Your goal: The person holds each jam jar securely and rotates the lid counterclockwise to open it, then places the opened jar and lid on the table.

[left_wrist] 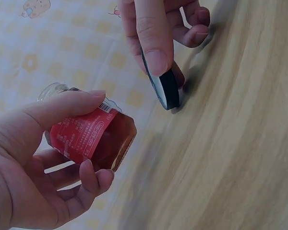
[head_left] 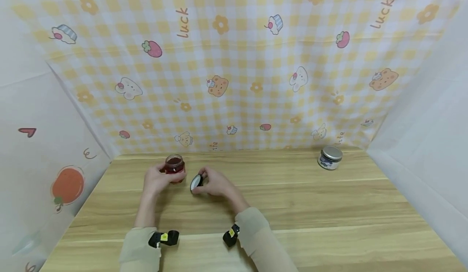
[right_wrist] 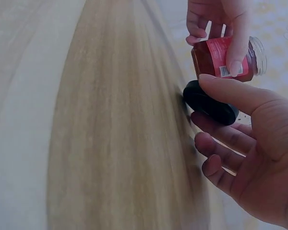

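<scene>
A glass jar with a red label (left_wrist: 81, 136) and dark reddish contents is uncapped, its mouth bare. My left hand (head_left: 157, 179) grips it round the sides at the table's left part, thumb across the label. Just to the right, my right hand (head_left: 218, 182) pinches a black lid (right_wrist: 209, 103) between thumb and fingers. The lid is tilted on edge, its pale inner side (head_left: 196, 182) showing in the head view. Jar and lid are apart. Part of the jar is hidden behind the left thumb and fingers.
At the table's far right stands another jar (head_left: 330, 158) with a silver lid and a blue-and-white label. The wooden table (head_left: 292, 207) ends at a yellow checked curtain (head_left: 241, 65) behind, with white side walls (head_left: 431, 113) left and right.
</scene>
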A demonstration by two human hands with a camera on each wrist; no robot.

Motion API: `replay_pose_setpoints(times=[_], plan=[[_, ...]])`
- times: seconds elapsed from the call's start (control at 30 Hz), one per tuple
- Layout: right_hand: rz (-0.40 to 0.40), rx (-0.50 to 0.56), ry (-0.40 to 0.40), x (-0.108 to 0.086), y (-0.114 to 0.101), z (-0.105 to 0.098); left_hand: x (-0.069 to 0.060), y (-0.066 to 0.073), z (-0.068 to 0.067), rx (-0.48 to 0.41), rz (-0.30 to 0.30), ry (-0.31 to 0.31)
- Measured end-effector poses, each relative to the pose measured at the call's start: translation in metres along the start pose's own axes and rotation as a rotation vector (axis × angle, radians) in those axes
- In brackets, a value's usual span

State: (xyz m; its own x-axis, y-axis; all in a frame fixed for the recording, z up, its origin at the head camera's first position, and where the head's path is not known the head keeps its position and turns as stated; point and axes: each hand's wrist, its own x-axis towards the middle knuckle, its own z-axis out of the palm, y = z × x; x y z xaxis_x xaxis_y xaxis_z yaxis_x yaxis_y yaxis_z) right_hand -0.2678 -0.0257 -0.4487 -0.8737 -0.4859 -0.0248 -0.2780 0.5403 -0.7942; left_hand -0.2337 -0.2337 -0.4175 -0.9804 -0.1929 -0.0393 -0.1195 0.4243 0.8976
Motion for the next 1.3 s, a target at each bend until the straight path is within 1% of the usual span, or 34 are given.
replay_pose_setpoints(times=[0.1, 0.23, 0.37, 0.53, 0.7, 0.83, 0.93, 1.07, 1.2, 1.3], plan=[[0.004, -0.037, 0.015, 0.002, -0.003, 0.001, 0.001, -0.002, -0.001, -0.004, -0.001, -0.005], [0.015, -0.043, 0.032, 0.002, -0.006, 0.004, 0.002, -0.007, -0.001, -0.006, 0.002, 0.003], [0.016, -0.058, 0.047, 0.005, -0.003, 0.01, 0.002, -0.013, -0.002, -0.011, -0.021, 0.014], [-0.003, -0.108, 0.054, 0.009, 0.0, 0.015, 0.003, -0.018, -0.004, -0.038, -0.048, 0.017], [-0.015, -0.158, 0.045, 0.012, 0.001, 0.019, 0.004, -0.02, -0.005, -0.04, -0.063, 0.02], [-0.025, -0.232, 0.049, 0.014, 0.001, 0.022, 0.003, -0.021, -0.005, -0.05, -0.082, 0.021], [-0.018, -0.277, 0.052, 0.014, 0.001, 0.024, 0.003, -0.023, -0.005, -0.053, -0.091, 0.022], [0.006, -0.294, 0.054, 0.014, -0.001, 0.026, 0.004, -0.025, -0.004, -0.054, -0.086, 0.031], [0.0, -0.322, 0.063, 0.016, -0.004, 0.03, 0.005, -0.025, -0.004, -0.061, -0.08, 0.047], [0.005, -0.352, 0.078, 0.018, -0.007, 0.033, 0.004, -0.025, -0.005, -0.049, -0.08, 0.053]])
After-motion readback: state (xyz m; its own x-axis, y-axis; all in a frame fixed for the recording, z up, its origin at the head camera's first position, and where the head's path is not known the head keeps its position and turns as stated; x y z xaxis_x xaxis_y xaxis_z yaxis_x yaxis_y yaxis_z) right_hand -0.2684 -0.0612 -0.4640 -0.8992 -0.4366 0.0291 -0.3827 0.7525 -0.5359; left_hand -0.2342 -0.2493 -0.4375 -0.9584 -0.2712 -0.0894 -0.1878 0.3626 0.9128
